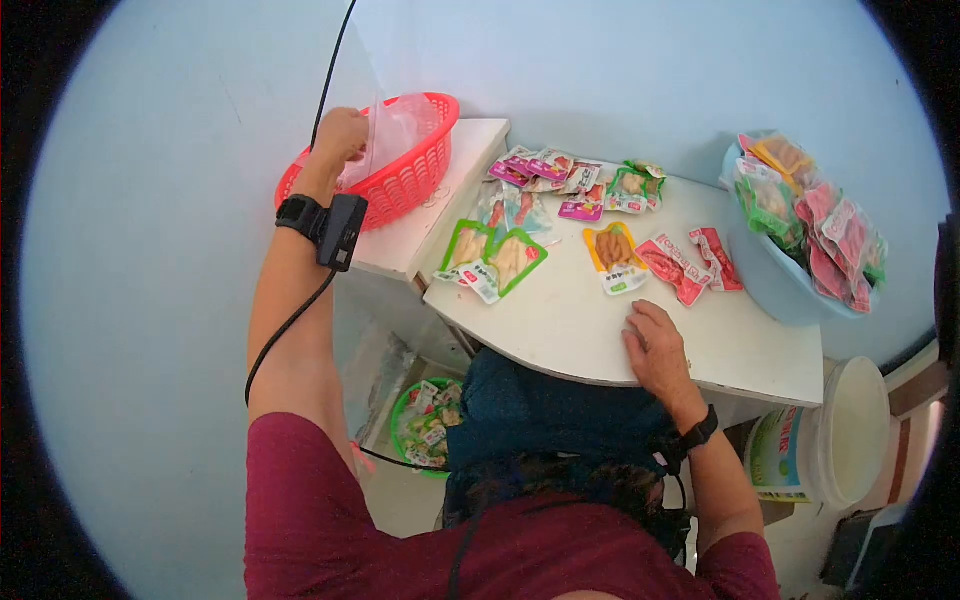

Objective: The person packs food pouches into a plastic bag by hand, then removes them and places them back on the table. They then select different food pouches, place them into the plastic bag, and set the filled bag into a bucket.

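My left hand [342, 136] is over the red plastic basket [412, 180] at the back left, its fingers closed at the edge of a clear plastic bag [400, 128]. My right hand [657, 352] rests on the front of the white table [560, 330], fingers loosely extended and holding nothing. Just beyond it lie a yellow snack packet [614, 258] and two red snack packets [676, 270]. Two green-edged packets [492, 262] are at the table's left side. Purple packets [535, 166] and a green packet [636, 187] lie along the back.
A light blue basin [775, 280] piled with packets stands at the table's right end. Below it is a white bucket [850, 430]. On the floor at left sits a green basket [402, 425] of packets. A black cable [290, 325] hangs from my left wrist.
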`<action>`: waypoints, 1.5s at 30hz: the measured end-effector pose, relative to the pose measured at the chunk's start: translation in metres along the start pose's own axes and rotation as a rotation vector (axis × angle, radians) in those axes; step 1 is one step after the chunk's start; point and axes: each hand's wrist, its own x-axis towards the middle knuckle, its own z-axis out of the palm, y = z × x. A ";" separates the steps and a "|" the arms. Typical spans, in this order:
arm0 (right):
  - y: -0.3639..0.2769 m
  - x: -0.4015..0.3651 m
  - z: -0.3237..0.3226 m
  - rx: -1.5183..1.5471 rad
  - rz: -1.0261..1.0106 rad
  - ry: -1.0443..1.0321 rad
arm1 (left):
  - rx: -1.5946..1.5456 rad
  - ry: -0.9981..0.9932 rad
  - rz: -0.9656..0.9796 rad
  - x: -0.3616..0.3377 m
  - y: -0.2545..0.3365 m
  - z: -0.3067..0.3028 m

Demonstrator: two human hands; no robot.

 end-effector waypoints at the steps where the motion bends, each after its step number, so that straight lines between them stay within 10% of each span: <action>1: 0.000 0.000 0.000 -0.006 -0.002 -0.002 | -0.005 0.122 0.056 -0.024 0.027 -0.007; 15: 0.000 0.000 0.001 0.174 0.152 0.051 | -0.943 -0.235 0.371 -0.143 0.115 -0.054; 20: -0.022 0.013 -0.023 1.171 0.641 -0.085 | -1.196 -0.580 0.186 -0.210 0.106 -0.007; 23: -0.034 0.020 -0.047 1.877 0.592 -0.411 | -1.237 -0.782 0.142 -0.246 0.086 0.044; 26: -0.056 0.018 -0.061 1.820 0.813 -0.432 | -1.249 -0.888 0.055 -0.279 0.065 0.087; 31: -0.044 -0.001 -0.038 1.281 0.520 -0.352 | -1.271 -0.773 -0.194 -0.314 0.052 0.111; 38: -0.069 -0.019 -0.036 1.340 0.800 -0.528 | -1.502 -0.796 -0.330 -0.337 0.015 0.135; 45: -0.037 -0.093 0.004 0.512 0.555 -0.843 | -0.947 -0.671 -0.389 -0.389 -0.022 0.174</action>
